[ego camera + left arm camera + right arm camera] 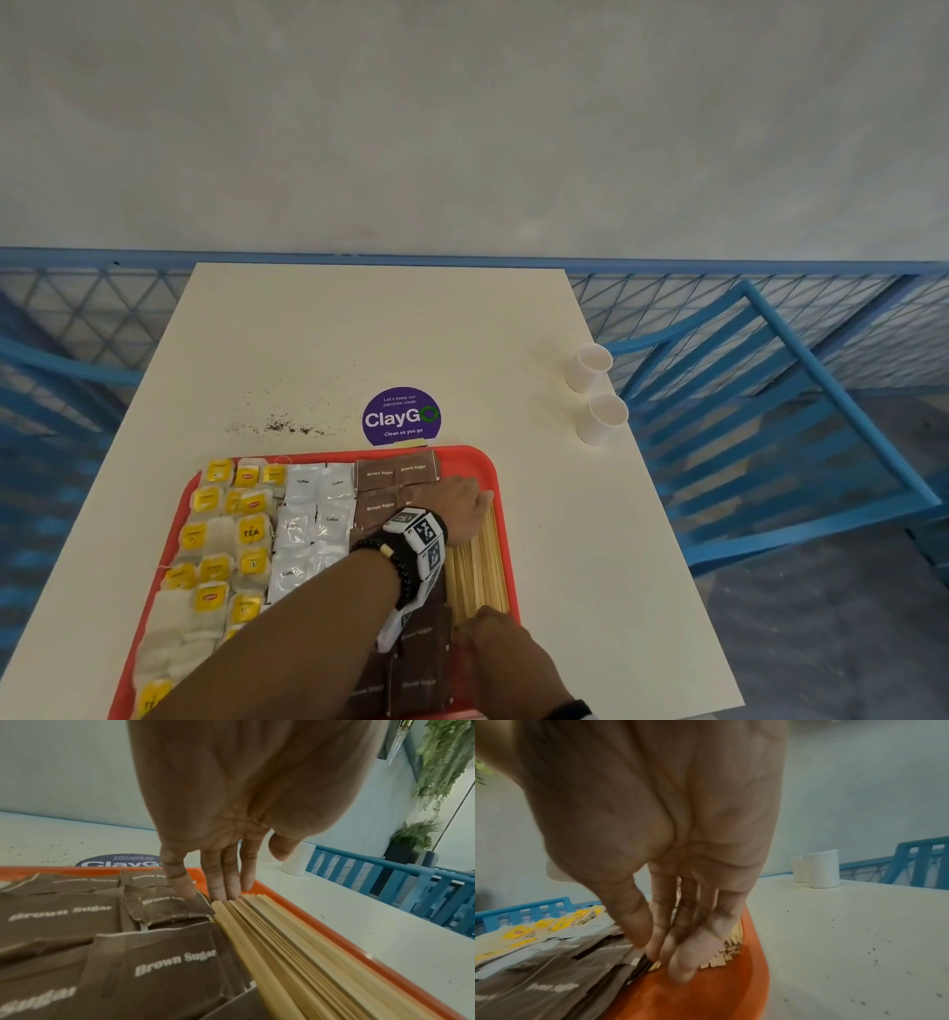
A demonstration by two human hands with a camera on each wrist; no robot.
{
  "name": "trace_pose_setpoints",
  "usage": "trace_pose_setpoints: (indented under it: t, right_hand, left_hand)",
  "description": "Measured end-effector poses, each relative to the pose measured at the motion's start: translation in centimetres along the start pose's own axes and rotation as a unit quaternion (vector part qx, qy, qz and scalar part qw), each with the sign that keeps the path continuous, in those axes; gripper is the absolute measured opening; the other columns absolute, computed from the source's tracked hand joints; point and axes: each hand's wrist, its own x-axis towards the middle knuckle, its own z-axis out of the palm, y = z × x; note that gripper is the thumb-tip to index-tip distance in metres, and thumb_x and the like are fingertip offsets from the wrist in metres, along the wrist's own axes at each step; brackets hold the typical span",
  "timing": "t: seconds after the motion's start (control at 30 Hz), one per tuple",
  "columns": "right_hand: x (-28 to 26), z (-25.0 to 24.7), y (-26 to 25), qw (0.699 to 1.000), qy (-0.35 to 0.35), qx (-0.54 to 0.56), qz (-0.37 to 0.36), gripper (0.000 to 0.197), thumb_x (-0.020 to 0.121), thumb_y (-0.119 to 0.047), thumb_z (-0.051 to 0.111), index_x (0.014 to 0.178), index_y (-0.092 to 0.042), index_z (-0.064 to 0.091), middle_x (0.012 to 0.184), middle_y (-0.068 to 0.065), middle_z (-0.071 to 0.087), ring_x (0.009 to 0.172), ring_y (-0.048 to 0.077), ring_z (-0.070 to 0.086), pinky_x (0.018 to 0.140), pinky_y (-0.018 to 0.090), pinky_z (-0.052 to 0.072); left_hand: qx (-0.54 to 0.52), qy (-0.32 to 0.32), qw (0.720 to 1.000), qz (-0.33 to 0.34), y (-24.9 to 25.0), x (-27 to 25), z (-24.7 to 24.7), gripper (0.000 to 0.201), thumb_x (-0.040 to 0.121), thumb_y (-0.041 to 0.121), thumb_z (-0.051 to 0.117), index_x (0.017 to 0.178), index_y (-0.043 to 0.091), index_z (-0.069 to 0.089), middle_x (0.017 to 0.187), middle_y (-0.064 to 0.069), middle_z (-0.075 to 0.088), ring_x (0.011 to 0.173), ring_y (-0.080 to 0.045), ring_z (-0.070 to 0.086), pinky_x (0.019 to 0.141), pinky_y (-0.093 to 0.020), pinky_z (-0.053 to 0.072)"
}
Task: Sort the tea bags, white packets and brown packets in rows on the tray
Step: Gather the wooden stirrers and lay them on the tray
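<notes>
On the red tray (477,457), tea bags (226,539), white packets (308,519) and brown packets (398,473) already lie in rows; left hand (462,506) and right hand (500,650), fingers straight and pressed together, square the wooden stirrers (477,570), so sorting looks nearly finished.

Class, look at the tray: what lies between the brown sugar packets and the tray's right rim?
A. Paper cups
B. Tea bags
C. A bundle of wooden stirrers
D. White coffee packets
C: the wooden stirrers lie right of the brown sugar packets, along the tray rim.
</notes>
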Motion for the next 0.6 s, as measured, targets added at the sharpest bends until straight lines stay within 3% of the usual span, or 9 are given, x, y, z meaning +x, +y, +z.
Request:
trace_pose_setpoints:
  t: [0.1, 0.17, 0.23, 0.37, 0.47, 0.53, 0.6]
  right_hand:
    - [-0.2, -0.7, 0.3, 0.995, 0.089, 0.032, 0.045, 0.023, 0.101, -0.024, 0.044, 0.112, -0.016, 0.062, 0.110, -0.003, 0.051, 0.100, 0.013, 0.052, 0.085, 0.023, 0.044]
    - [-0.2, -1.2, 0.1, 0.993, 0.105, 0.035, 0.049, 0.027, 0.101, -0.024, 0.043, 0.123, -0.019, 0.059, 0.123, -0.004, 0.050, 0.113, 0.012, 0.047, 0.090, 0.021, 0.041]
    - [-0.3, -1.7, -0.2, 0.991, 0.115, 0.045, 0.053, 0.028, 0.101, -0.026, 0.043, 0.123, -0.021, 0.059, 0.124, -0.005, 0.051, 0.114, 0.010, 0.047, 0.091, 0.019, 0.041]
    - [-0.2, -2.5, -0.1, 0.977, 0.174, 0.073, 0.099, 0.022, 0.101, -0.031, 0.043, 0.103, -0.026, 0.065, 0.107, -0.010, 0.059, 0.094, 0.006, 0.055, 0.082, 0.014, 0.043]
    - [-0.1, -2.5, 0.9, 0.967, 0.181, 0.092, 0.156, 0.025, 0.097, -0.046, 0.051, 0.078, -0.030, 0.057, 0.087, -0.013, 0.059, 0.076, 0.005, 0.056, 0.064, 0.012, 0.041]
    - [-0.4, -2.1, 2.1, 0.960, 0.171, 0.102, 0.196, 0.037, 0.094, -0.052, 0.053, 0.068, -0.025, 0.051, 0.077, -0.010, 0.059, 0.069, 0.006, 0.053, 0.056, 0.016, 0.037]
    - [-0.7, -1.8, 3.2, 0.948, 0.178, 0.119, 0.235, 0.039, 0.092, -0.051, 0.055, 0.065, -0.022, 0.050, 0.074, -0.007, 0.060, 0.070, 0.008, 0.054, 0.058, 0.022, 0.038]
  left_hand:
    - [-0.018, 0.011, 1.000, 0.005, -0.3, 0.0, 0.1, 0.044, 0.106, 0.043, 0.027, 0.106, 0.009, 0.056, 0.109, -0.009, 0.062, 0.098, -0.026, 0.059, 0.093, -0.042, 0.046]
    - [-0.010, 0.013, 1.000, 0.003, -0.4, -0.2, 0.3, 0.043, 0.105, 0.043, 0.028, 0.104, 0.010, 0.056, 0.107, -0.008, 0.063, 0.095, -0.024, 0.057, 0.090, -0.040, 0.045]
    - [-0.023, 0.022, 0.999, 0.003, -0.4, -0.4, 0.3, 0.040, 0.105, 0.043, 0.030, 0.097, 0.013, 0.055, 0.102, -0.006, 0.062, 0.091, -0.023, 0.056, 0.091, -0.040, 0.046]
    - [-0.130, 0.096, 0.986, 0.040, -0.8, -2.3, -1.0, 0.031, 0.103, 0.040, 0.042, 0.085, 0.016, 0.051, 0.086, 0.004, 0.054, 0.083, -0.018, 0.053, 0.080, -0.033, 0.047]
    - [-0.191, 0.142, 0.971, 0.021, -3.3, -5.0, -2.4, 0.031, 0.100, 0.038, 0.054, 0.081, 0.015, 0.060, 0.081, 0.002, 0.060, 0.077, -0.014, 0.056, 0.073, -0.026, 0.045]
    - [-0.215, 0.152, 0.965, -0.013, -6.4, -7.4, -2.9, 0.039, 0.099, 0.039, 0.057, 0.067, 0.017, 0.051, 0.067, 0.003, 0.054, 0.063, -0.011, 0.048, 0.065, -0.022, 0.040]
    - [-0.207, 0.172, 0.961, -0.056, -10.3, -9.8, -3.1, 0.048, 0.099, 0.039, 0.057, 0.060, 0.020, 0.037, 0.057, 0.004, 0.038, 0.053, -0.010, 0.035, 0.058, -0.021, 0.032]
